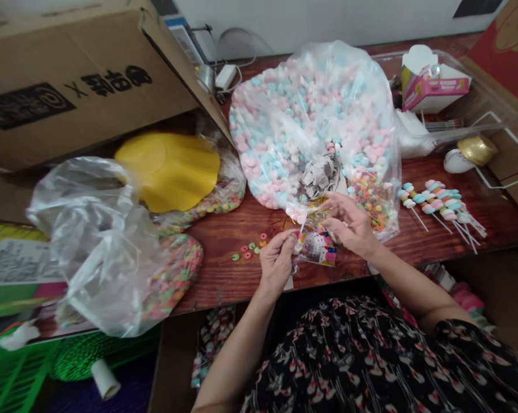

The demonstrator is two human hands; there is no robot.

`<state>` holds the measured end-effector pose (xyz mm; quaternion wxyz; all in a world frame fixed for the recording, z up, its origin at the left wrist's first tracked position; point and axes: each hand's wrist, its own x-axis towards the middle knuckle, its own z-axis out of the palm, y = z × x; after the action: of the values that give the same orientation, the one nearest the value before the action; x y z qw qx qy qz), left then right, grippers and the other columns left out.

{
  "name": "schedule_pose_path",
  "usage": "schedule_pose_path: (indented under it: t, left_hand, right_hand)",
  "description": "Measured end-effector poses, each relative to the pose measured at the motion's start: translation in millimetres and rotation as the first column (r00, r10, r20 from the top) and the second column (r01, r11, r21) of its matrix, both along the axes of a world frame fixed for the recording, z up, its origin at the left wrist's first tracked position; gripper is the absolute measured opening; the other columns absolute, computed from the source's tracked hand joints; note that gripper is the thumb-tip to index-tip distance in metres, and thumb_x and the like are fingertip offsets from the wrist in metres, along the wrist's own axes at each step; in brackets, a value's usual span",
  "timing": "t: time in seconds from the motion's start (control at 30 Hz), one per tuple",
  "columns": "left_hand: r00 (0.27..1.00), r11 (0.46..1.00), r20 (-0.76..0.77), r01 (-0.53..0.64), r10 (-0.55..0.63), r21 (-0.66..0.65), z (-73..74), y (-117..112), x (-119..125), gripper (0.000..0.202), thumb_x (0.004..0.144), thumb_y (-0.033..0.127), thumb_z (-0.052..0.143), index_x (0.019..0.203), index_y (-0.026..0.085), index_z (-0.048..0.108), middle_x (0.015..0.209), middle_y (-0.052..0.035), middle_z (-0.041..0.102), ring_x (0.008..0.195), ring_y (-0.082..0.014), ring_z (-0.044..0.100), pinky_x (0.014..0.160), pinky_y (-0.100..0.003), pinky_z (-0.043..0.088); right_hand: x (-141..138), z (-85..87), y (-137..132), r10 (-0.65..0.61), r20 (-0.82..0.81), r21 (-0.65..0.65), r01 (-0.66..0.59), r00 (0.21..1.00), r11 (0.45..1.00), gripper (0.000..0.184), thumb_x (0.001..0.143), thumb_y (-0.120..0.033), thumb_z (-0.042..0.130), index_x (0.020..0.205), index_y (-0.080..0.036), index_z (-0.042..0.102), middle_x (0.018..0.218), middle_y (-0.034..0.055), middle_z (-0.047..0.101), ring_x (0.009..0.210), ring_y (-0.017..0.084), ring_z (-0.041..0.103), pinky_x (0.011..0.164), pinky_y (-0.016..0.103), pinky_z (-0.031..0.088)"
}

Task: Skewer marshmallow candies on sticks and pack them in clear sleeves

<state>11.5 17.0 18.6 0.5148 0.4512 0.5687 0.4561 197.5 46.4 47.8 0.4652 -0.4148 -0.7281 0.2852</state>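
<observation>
My left hand (279,258) is closed in a pinch on a small clear packet (300,242) with white and coloured bits, just above the table's front edge. A thin white stick seems to stand up from it. To its right is my right hand (349,225), its fingers curved and apart, near gold twist ties (316,202); nothing shows clearly in its grasp. Below the hands lies a printed packet (321,249) with red and blue marks. Crumpled grey paper (323,174) sits just behind them. Loose candy rings (247,255) are scattered left of my left hand.
Behind is a big clear bag of pastel marshmallows (310,97). Marshmallow skewers (448,201) lie at right, near a pink box (435,86). Leftward are a cardboard box (69,74), a yellow bowl-like piece (168,169), a plastic bag (108,246) and a green basket (18,373).
</observation>
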Motion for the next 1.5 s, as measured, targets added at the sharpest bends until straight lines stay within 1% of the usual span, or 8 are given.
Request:
schedule_pose_path:
  t: [0.23, 0.63, 0.8, 1.0, 1.13, 1.23, 1.37, 1.5]
  left_hand:
    - [0.998, 0.99, 0.041, 0.039, -0.045, 0.134, -0.1, -4.4, 15.8, 0.044, 0.084, 0.052, 0.06, 0.109, 0.018, 0.071, 0.087, -0.0049, 0.072, 0.079, -0.0161, 0.065, 0.073, -0.026, 0.053]
    - [0.928, 0.994, 0.361, 0.109, -0.091, -0.03, 1.3, -10.7, 11.7, 0.025, 0.07, 0.04, 0.078, 0.076, 0.015, 0.075, 0.068, -0.0023, 0.068, 0.065, -0.0122, 0.057, 0.069, -0.024, 0.046]
    - [0.875, 0.982, 0.468, 0.178, -0.128, -0.064, 9.1, -9.9, 18.7, 0.031, 0.069, 0.043, 0.079, 0.07, 0.014, 0.069, 0.066, -0.0004, 0.061, 0.066, -0.0108, 0.052, 0.07, -0.024, 0.044]
    - [0.927, 0.953, 0.275, 0.288, -0.254, -0.095, 7.3, -3.7, 16.7, 0.038, 0.076, 0.049, 0.071, 0.068, 0.013, 0.061, 0.061, 0.003, 0.051, 0.054, -0.0063, 0.042, 0.052, -0.018, 0.035]
    - [0.887, 0.92, 0.408, 0.325, -0.216, -0.219, 13.8, -1.7, 10.7, 0.035, 0.076, 0.046, 0.07, 0.07, 0.015, 0.056, 0.061, 0.0011, 0.057, 0.047, -0.0071, 0.05, 0.045, -0.018, 0.036]
    - [0.811, 0.827, 0.48, 0.497, -0.334, -0.264, 16.2, -2.5, 1.8, 0.036, 0.077, 0.047, 0.068, 0.07, 0.014, 0.055, 0.06, -0.0018, 0.061, 0.041, -0.0113, 0.055, 0.039, -0.02, 0.036]
    - [0.65, 0.645, 0.567, 0.722, -0.506, -0.252, 10.6, -5.4, -10.4, 0.037, 0.077, 0.046, 0.069, 0.07, 0.012, 0.056, 0.062, -0.0027, 0.061, 0.039, -0.0103, 0.054, 0.039, -0.021, 0.036]
    - [0.567, 0.529, 0.484, 0.817, -0.666, -0.23, 7.2, -9.4, -18.3, 0.037, 0.084, 0.048, 0.06, 0.077, 0.012, 0.057, 0.066, -0.0024, 0.059, 0.043, -0.0083, 0.052, 0.042, -0.02, 0.033]
  right_hand:
    - [-17.6, -17.5, -17.7, 0.011, -0.158, -0.063, -0.021, 0.987, 0.998, 0.02, 0.088, -0.02, 0.057, 0.068, -0.017, 0.057, 0.07, -0.0002, 0.053, 0.069, 0.012, 0.05, 0.068, 0.026, 0.043]
    - [-23.3, -23.6, -23.3, -0.033, -0.173, 0.235, 0.074, 0.984, 0.969, 0.015, 0.087, -0.016, 0.053, 0.079, -0.022, 0.064, 0.081, 0.0028, 0.058, 0.074, 0.013, 0.054, 0.074, 0.031, 0.046]
    - [-28.2, -26.8, -20.4, -0.002, -0.319, 0.111, 0.039, 0.948, 0.993, 0.009, 0.086, -0.017, 0.056, 0.081, -0.022, 0.062, 0.095, 0.005, 0.065, 0.094, 0.018, 0.059, 0.086, 0.037, 0.047]
    - [-26.4, -35.3, -16.7, -0.066, -0.424, -0.134, 0.009, 0.903, 0.991, 0.012, 0.086, -0.025, 0.059, 0.075, -0.02, 0.058, 0.083, 0.003, 0.066, 0.08, 0.016, 0.062, 0.077, 0.033, 0.05]
    - [-1.9, -27.4, -13.9, -0.082, -0.031, 0.188, 0.087, 0.996, 0.978, 0.019, 0.089, -0.022, 0.054, 0.105, -0.024, 0.064, 0.12, 0.0074, 0.064, 0.109, 0.021, 0.057, 0.095, 0.041, 0.042]
    - [16.9, -18.6, -13.4, 0.014, 0.458, 0.48, -0.26, 0.889, 0.838, 0.031, 0.093, -0.021, 0.049, 0.118, -0.033, 0.061, 0.135, 0.0005, 0.058, 0.13, 0.023, 0.041, 0.104, 0.047, 0.029]
    - [24.1, -12.6, -13.0, 0.08, 0.672, 0.501, -0.531, 0.736, 0.683, 0.03, 0.096, -0.02, 0.044, 0.123, -0.02, 0.058, 0.119, 0.0054, 0.066, 0.122, 0.022, 0.045, 0.1, 0.047, 0.026]
    - [15.4, -10.7, -13.0, 0.202, 0.731, 0.354, -0.615, 0.652, 0.705, 0.022, 0.094, -0.018, 0.044, 0.09, -0.016, 0.065, 0.081, 0.0038, 0.066, 0.088, 0.019, 0.051, 0.09, 0.044, 0.028]
